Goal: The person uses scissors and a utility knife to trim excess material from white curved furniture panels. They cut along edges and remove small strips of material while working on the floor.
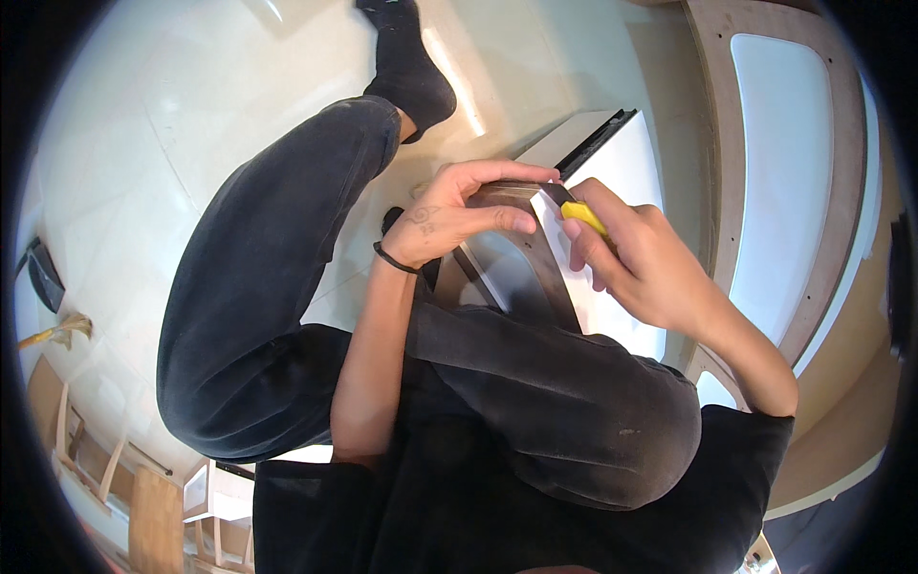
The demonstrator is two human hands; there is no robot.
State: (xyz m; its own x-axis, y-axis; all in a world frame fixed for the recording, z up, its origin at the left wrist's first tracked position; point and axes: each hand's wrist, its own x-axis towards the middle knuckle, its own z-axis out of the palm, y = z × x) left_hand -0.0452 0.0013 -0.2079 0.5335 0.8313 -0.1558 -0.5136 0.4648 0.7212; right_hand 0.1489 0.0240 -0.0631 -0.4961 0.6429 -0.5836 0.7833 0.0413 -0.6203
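Observation:
My left hand [445, 215] is closed around the end of a brown wooden panel [547, 268], thumb on the near face and fingers over the top edge. The panel stands tilted between my bent legs, its lower part hidden behind my thigh. In my right hand [645, 253] is a yellow and black utility knife [583, 215]. The knife's dark front end meets the panel's corner, close to my left fingertips. Whether the blade is out, I cannot tell. Just behind both hands is a white board [617, 163] with a black strip along its edge.
A large wooden frame with white insets [722, 124] stands at the right. My sock-covered foot [406, 72] rests on the pale tiled floor [143, 182]. At the left rim are a dark dustpan [43, 275] and a broom [69, 330]. Wooden furniture parts [156, 512] fill the lower left.

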